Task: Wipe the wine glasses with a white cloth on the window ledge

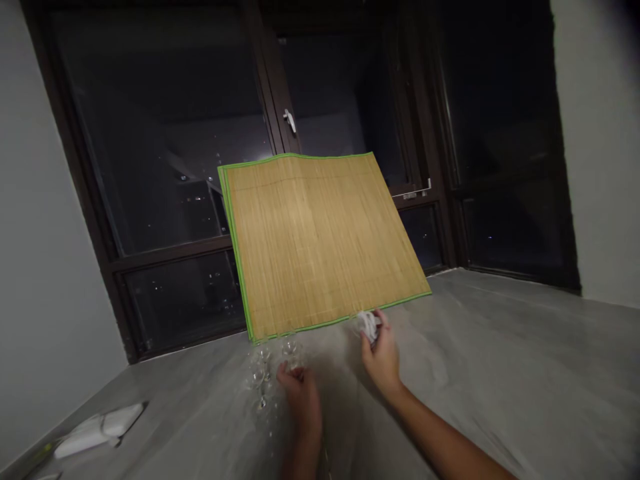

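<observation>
A folded bamboo mat with green edging leans upright against the dark window. At its lower edge my right hand is closed around a small white crumpled thing, perhaps a cloth or a cord. My left hand reaches toward several small clear glass pieces on the grey floor, with its fingers curled at one of them; whether it grips one is unclear.
The grey concrete floor spreads to the right. A white flat object lies at the lower left near the wall. Dark-framed windows with a handle fill the background.
</observation>
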A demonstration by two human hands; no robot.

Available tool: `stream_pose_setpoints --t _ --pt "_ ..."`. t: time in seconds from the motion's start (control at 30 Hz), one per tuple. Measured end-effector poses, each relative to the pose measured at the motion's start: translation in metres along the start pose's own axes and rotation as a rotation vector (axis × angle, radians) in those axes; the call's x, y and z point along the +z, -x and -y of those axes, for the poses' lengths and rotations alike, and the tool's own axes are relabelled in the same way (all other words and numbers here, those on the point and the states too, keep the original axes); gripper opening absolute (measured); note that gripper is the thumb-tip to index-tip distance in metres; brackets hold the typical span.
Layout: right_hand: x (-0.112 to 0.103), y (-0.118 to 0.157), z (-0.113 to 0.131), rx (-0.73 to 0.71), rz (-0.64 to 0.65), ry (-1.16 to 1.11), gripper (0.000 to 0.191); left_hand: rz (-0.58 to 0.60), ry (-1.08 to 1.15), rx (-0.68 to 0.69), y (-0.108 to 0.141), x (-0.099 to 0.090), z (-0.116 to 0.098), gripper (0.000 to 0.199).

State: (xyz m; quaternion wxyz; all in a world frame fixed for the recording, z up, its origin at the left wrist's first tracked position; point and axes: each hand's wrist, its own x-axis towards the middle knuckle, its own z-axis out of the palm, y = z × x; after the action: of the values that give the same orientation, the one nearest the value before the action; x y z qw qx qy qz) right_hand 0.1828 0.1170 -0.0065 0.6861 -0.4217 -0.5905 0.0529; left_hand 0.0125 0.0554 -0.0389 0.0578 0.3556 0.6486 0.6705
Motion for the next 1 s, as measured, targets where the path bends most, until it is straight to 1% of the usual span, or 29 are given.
stream_pose_setpoints --t 0.07,0.13,0.2,0.27,0.37,0.43,0.5,0.6,0.67,0.77,0.9,1.0 --pt "0.004 0.013 0.013 -0.12 0.139 -0.102 0.052 0.023 -0.031 0.008 0.004 0.0 -0.006 0.055" --pt "0.008 0.025 0.023 -0.175 0.293 -0.189 0.052 0.051 -0.136 0.083 0.008 0.001 -0.013 0.055" --pt "0.009 0.031 0.028 -0.151 0.4 -0.262 0.056 0.065 -0.28 0.187 0.012 0.001 -0.018 0.058" --pt "0.01 0.032 0.03 -0.088 0.454 -0.322 0.059 0.071 -0.401 0.265 0.014 0.0 -0.021 0.061" --pt "0.009 0.028 0.03 -0.028 0.465 -0.386 0.061 0.101 -0.505 0.325 0.015 -0.001 -0.023 0.063" --pt "0.009 0.025 0.029 -0.029 0.441 -0.409 0.066 0.119 -0.559 0.331 0.016 -0.002 -0.023 0.063" --pt "0.008 0.023 0.03 -0.05 0.447 -0.413 0.067 0.139 -0.624 0.329 0.016 -0.002 -0.023 0.062" --pt "0.008 0.023 0.03 -0.075 0.492 -0.389 0.059 0.164 -0.727 0.33 0.017 -0.002 -0.024 0.059" --pt "0.008 0.023 0.03 -0.069 0.496 -0.369 0.054 0.17 -0.776 0.34 0.017 -0.002 -0.024 0.059" --pt "0.009 0.023 0.028 -0.046 0.5 -0.375 0.051 0.196 -0.822 0.363 0.017 -0.001 -0.025 0.061" --pt "0.01 0.023 0.028 -0.048 0.54 -0.409 0.05 0.294 -0.857 0.38 0.015 -0.003 -0.027 0.06" --pt "0.008 0.022 0.029 -0.08 0.564 -0.372 0.05 0.402 -0.846 0.441 0.015 -0.005 -0.03 0.059"
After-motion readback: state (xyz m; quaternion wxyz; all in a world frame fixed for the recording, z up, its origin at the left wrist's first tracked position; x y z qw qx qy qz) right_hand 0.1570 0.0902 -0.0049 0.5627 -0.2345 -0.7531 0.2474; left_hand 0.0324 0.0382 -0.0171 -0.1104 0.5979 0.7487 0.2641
